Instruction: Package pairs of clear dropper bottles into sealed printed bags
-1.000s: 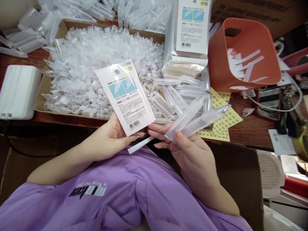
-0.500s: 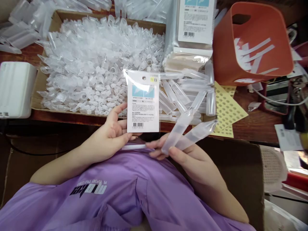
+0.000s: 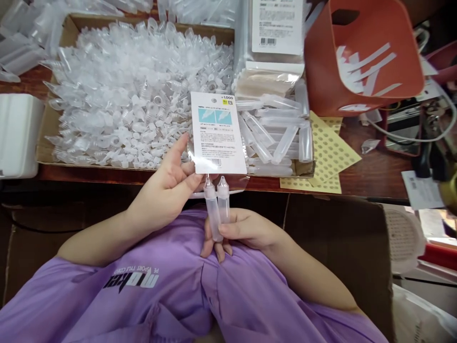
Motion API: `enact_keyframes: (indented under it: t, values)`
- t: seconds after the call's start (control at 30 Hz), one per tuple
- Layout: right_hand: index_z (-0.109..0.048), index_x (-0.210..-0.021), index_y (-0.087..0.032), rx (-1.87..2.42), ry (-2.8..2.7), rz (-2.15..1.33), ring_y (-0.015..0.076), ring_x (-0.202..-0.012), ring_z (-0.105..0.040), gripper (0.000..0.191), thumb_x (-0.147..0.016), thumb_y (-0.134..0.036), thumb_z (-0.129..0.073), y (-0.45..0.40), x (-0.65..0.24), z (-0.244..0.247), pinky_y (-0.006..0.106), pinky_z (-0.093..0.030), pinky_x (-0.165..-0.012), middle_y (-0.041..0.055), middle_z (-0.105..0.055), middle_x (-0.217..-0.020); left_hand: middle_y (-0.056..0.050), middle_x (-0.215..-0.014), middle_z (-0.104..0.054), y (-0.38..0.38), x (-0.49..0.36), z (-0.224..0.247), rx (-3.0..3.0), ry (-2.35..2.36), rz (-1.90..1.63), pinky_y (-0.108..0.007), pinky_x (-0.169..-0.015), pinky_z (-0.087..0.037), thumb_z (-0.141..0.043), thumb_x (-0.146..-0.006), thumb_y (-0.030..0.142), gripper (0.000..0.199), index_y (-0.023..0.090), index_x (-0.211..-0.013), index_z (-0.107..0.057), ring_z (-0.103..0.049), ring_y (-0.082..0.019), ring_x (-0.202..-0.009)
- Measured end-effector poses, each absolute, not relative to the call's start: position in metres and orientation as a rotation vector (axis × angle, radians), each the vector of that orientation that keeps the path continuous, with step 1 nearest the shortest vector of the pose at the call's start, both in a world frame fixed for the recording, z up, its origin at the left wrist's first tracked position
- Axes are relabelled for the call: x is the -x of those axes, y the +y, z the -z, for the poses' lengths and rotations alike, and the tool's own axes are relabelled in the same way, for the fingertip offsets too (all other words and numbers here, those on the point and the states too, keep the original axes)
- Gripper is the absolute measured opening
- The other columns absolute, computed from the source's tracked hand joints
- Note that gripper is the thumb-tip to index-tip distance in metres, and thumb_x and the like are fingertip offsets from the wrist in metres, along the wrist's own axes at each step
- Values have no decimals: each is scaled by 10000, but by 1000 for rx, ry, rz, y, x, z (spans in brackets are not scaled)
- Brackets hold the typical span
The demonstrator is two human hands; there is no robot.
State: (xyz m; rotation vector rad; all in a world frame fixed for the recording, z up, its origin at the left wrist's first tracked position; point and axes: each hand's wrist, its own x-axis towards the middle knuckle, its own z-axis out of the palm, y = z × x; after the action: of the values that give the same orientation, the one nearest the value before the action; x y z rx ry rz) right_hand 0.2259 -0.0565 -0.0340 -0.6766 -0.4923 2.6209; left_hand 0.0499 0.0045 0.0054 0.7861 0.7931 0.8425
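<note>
My left hand (image 3: 162, 193) is closed on the left edge of a clear plastic bag with a white printed card (image 3: 221, 143) in it, price side up. Two slim translucent dropper bottles, one bottle (image 3: 213, 216) slightly in front of the other bottle (image 3: 223, 205), are pinched by their lower ends in my right hand (image 3: 250, 228). Their pointed nozzles face away from me, at the near end of the bag just below the card. Whether the nozzle tips are inside the bag's mouth I cannot tell.
Behind the card, a cardboard tray (image 3: 42, 143) holds a heap of clear nozzle caps, with loose bottles (image 3: 285, 143) at its right. A stack of carded bags (image 3: 276, 28), an orange bin (image 3: 317, 81) with paper strips, yellow sticker sheets (image 3: 333, 147) and a white box (image 3: 17, 136) stand around it.
My right hand has moved left with the two bottles and turned them nozzle-away, up to the bag's near end. The card in my left hand has tilted slightly. The view has shifted a little.
</note>
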Motion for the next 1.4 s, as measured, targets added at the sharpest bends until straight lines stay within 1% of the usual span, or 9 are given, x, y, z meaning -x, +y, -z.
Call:
enact_keyframes:
  t: [0.37, 0.53, 0.67, 0.77, 0.87, 1.0, 1.13, 1.27, 1.4]
  values:
    - [-702, -912, -111, 682, -240, -2469, 125, -566, -716, 366, -736, -418, -797, -52, -221, 34, 165, -562, -516, 98, -782, -857, -80, -1417, -587, -2, -47, -11, -738, 735, -636, -339, -1090, -455, -587, -925, 149, 450, 207, -1368, -531, -519, -250, -1334]
    - [-721, -944, -109, 884, -159, -2407, 87, -560, -698, 389, -719, -413, -813, -49, -224, 20, 134, -564, -530, 84, -774, -849, -56, -1301, -677, -7, -43, -18, -694, 710, -570, -196, -979, -492, -616, -901, 84, 382, 200, -1264, -608, -629, -171, -1203]
    - [-661, -1120, -142, 949, -667, -2415, 145, -714, -737, 695, -669, -665, -736, -50, -240, 7, 204, -589, -590, 114, -752, -998, -84, -1156, -743, -5, -43, -22, -479, 721, -483, -214, -827, -564, -661, -847, 48, 446, 168, -1268, -577, -734, -177, -972]
    - [-648, -1115, -154, 1309, -1424, -2078, 182, -792, -730, 620, -726, -632, -710, -58, -265, -7, 266, -596, -670, 102, -746, -984, -91, -1061, -768, -1, -44, -24, -358, 718, -494, -243, -846, -576, -664, -812, 3, 503, 139, -1282, -549, -745, -178, -921]
    - [-650, -1030, -215, 1608, -1896, -1217, 180, -771, -704, 384, -786, -502, -725, -68, -287, -17, 287, -583, -675, 46, -721, -880, -93, -1049, -769, 3, -43, -26, -345, 714, -483, -229, -862, -571, -665, -805, -7, 458, 125, -1237, -587, -744, -166, -910]
    - [-491, -1347, -242, 1287, -2070, -378, 303, -1178, -613, 788, -689, -571, -774, -65, -287, -15, 446, -542, -976, 145, -616, -1253, -83, -1067, -764, 5, -44, -29, -358, 717, -445, -209, -857, -566, -670, -810, 1, 469, 138, -1252, -596, -744, -134, -856]
    - [-343, -1482, -207, 1204, -2237, -376, 335, -1438, -362, 840, -797, -549, -688, -50, -268, -8, 530, -386, -1147, 195, -408, -1510, -72, -1067, -766, 0, -49, -32, -360, 662, -445, -178, -809, -562, -621, -846, -5, 529, 160, -1342, -540, -740, -112, -830]
    - [-436, -1419, -111, 1280, -2220, -487, 303, -1451, -346, 674, -875, -455, -638, -45, -257, -7, 488, -381, -1159, 236, -412, -1505, -78, -1191, -727, -4, -52, -30, -409, 653, -472, -220, -882, -552, -609, -872, 18, 565, 183, -1398, -487, -711, -170, -1038]
    - [-501, -1380, -123, 1382, -2093, -499, 259, -1411, -423, 565, -888, -362, -645, -49, -250, -8, 436, -404, -1157, 187, -505, -1452, -53, -1211, -721, -5, -51, -26, -472, 617, -480, -186, -916, -531, -592, -892, 11, 498, 198, -1349, -523, -698, -122, -1055]
